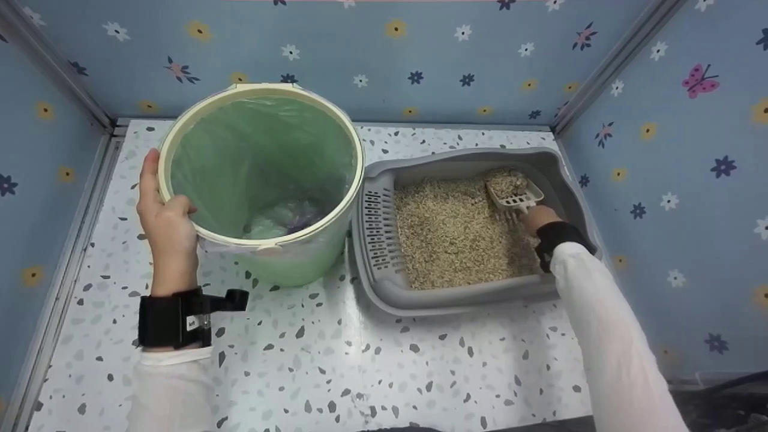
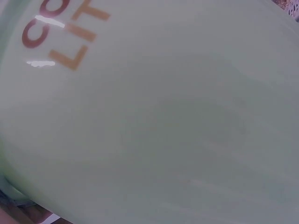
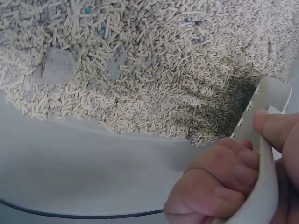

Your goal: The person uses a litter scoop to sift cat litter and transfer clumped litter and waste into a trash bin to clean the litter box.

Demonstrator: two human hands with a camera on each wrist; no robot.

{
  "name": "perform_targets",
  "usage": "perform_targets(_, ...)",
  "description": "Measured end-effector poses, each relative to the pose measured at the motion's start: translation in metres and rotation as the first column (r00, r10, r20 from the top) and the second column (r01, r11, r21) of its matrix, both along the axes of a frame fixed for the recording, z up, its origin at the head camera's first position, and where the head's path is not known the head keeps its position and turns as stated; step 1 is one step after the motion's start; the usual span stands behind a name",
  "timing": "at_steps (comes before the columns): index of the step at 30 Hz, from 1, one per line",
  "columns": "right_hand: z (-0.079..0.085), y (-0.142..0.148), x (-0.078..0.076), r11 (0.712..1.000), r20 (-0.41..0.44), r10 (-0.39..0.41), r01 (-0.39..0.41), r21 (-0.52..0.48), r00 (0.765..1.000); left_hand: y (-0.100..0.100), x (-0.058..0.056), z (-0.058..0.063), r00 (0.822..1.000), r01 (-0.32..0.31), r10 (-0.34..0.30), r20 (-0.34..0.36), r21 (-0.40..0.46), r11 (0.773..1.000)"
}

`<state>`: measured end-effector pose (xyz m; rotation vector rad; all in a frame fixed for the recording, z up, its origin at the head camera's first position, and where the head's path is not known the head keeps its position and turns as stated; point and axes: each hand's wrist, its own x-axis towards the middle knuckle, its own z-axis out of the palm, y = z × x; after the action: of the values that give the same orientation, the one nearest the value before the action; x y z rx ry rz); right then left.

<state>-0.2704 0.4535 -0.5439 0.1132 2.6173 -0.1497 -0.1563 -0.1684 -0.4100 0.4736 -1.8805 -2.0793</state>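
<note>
One scoop (image 1: 517, 199) is held in the right hand (image 1: 537, 219), with its handle pinched by the thumb and the curled fingers, as is shown best by the right wrist view. The scoop is placed in the far right part of one gray box (image 1: 414, 298), and a small heap of litter is seen in it from the head view. One bin (image 1: 300, 264) is set just to the left of the box, and its rim is gripped by the left hand (image 1: 170, 225), with the thumb bent over the top and the fingers laid along the outside; how far the hidden fingers are curled cannot be told. One see-through bag (image 1: 204, 162) is spread inside the bin, which is shown only from the head. Big red and orange letters (image 2: 70, 57) are found on the bin's side, and these are shown only by the left wrist view; five can be counted, some of them cut off. In the right wrist view, tiny blue bits (image 3: 88, 10) and at least one pale lump (image 3: 59, 65) are seen among the litter (image 1: 450, 240). Two black wrist straps (image 1: 163, 321) are worn, one on each arm. One pink butterfly (image 1: 699, 82) is printed on the right wall (image 1: 690, 198).
</note>
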Motion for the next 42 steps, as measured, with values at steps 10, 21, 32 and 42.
perform_targets(10, 0.086, -0.062, 0.041, 0.997, -0.006, 0.035, -0.035, -0.065, 0.999, -0.001, 0.000, 0.000, 1.000, 0.002, -0.002, 0.010, 0.009, 1.000)
perform_targets(21, 0.100, -0.070, 0.045, 0.995, -0.006, 0.092, -0.092, -0.024, 0.996, -0.001, -0.001, 0.000, 1.000, -0.002, 0.002, -0.009, -0.018, 1.000)
perform_targets(32, 0.106, -0.080, 0.077, 0.991, -0.137, 0.096, -0.108, -0.083, 0.986, -0.002, -0.001, 0.002, 1.000, 0.013, -0.013, 0.019, -0.003, 1.000)
perform_targets(42, 0.096, -0.081, 0.115, 0.983, -0.342, 0.034, -0.094, -0.161, 0.939, 0.000, -0.001, 0.000, 1.000, 0.007, -0.007, 0.007, 0.036, 0.999)
